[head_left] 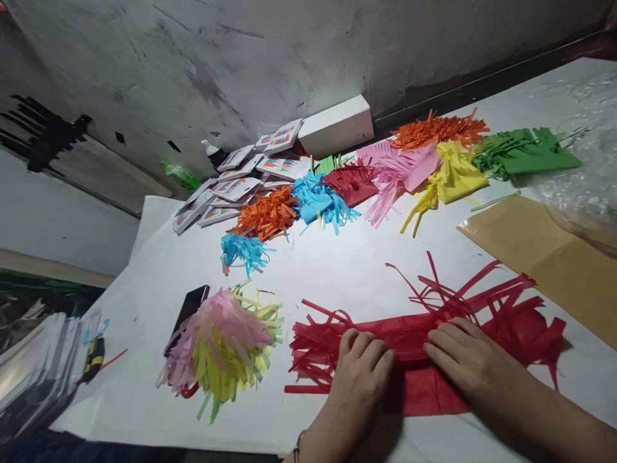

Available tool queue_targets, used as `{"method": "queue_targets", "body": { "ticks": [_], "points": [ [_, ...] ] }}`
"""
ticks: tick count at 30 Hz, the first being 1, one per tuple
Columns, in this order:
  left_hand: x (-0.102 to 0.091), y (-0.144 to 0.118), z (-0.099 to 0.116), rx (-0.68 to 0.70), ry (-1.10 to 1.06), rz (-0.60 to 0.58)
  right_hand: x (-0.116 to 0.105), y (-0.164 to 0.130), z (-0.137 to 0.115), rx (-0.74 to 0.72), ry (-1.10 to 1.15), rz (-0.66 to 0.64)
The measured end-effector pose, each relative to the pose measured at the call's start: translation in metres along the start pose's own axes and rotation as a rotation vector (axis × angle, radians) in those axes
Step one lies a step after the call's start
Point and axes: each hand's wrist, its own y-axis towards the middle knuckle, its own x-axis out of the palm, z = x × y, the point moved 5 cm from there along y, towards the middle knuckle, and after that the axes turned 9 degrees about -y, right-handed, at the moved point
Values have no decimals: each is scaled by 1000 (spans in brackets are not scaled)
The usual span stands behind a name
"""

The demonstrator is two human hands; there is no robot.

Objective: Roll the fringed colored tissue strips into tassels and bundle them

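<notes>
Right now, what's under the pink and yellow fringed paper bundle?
A dark phone pokes out from under the pink and yellow bundle, lying on the white table cover. Its lower end is covered by the fringe.

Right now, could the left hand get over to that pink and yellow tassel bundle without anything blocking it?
Probably yes. The left hand rests on the red fringed paper, and only bare white table lies between it and the pink and yellow tassel bundle.

Bright light falls from overhead onto the white table (366, 270), leaving soft shadows under the hands. The left edge looks dim, stretched, perhaps slightly blurred.
</notes>
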Motion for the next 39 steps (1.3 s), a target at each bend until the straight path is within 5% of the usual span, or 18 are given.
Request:
{"method": "queue_targets", "body": {
  "ticks": [8,14,22,26,30,35,39],
  "points": [
    [2,10,-21,-369,144,-68,18,10,26,246,-138,-169],
    [3,27,-24,-449,225,-213,19,24,26,263,-275,-221],
    [-1,26,-27,-426,182,-158,13,25,-2,-89,-48,-20],
    [-8,23,-16,-230,126,5,17,23,1,-50,-5,-30],
    [-4,20,-4,-22,128,27,17,27,-3,-59,-22,-53],
    [0,17,-6,36,89,-5,16,19,-9,-228,-57,-63],
    [-1,7,-11,24,38,-28,5,1,7,-190,-41,-20]
  ]
}}
